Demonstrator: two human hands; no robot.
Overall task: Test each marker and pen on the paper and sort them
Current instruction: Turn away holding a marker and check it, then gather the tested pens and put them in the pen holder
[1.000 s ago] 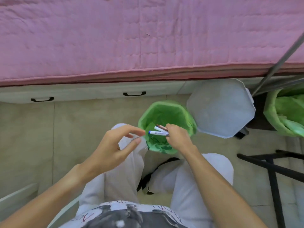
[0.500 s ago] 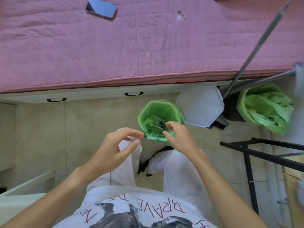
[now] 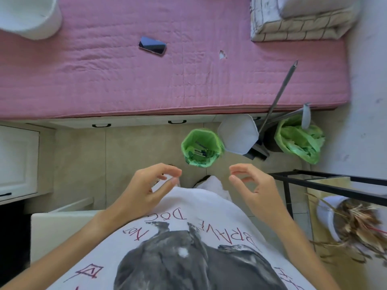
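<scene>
A small bin with a green liner stands on the tiled floor ahead of my legs. Several markers and pens lie at its bottom. My left hand hovers below and left of the bin, fingers loosely curled, holding nothing. My right hand hovers below and right of the bin, also loosely curled and empty. No paper is in view.
A white bin lid leans right of the bin, beside a second green-lined bin and a grey pole. A pink bed with a phone lies ahead. A black metal frame and a pot of dry stalks stand right.
My right hand let go of the markers over the green bin; they now lie inside it. Both hands have drawn back toward me, and the view has pulled back and up.
</scene>
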